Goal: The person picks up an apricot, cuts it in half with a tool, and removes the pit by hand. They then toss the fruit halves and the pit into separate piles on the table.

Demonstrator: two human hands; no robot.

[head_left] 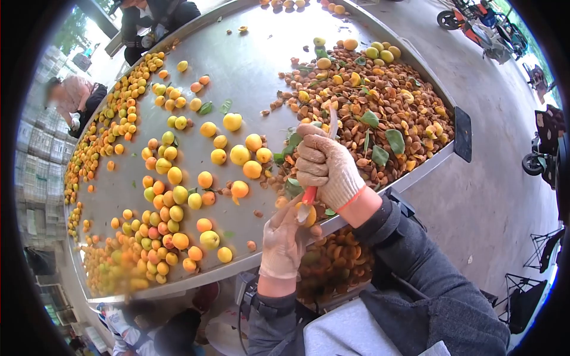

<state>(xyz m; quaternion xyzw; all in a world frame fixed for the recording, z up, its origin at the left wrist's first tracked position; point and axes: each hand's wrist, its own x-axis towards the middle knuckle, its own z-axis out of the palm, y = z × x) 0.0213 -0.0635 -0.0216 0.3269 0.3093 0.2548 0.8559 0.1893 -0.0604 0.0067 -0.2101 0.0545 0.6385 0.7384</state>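
Note:
My right hand (326, 163), in a pale knitted glove with an orange cuff edge, is closed around a tool with a red handle (309, 194) and a pale curved end (333, 121) that points up. Just below and to the left, my left hand (284, 240) is gloved too, its fingers closed at an apricot (307, 215) beside the lower end of the handle. Both hands are over the near edge of the metal table (228, 261). Beyond them lies a heap of brown pits (350, 98) with green leaves.
Many loose apricots (240, 155) cover the table's middle and left. A bin of apricot halves (335, 261) stands under the near edge. People sit at the far side (155, 21), the left (77, 98) and the lower left (127, 332). Scooters (475, 29) and folding chairs (525, 299) stand at right.

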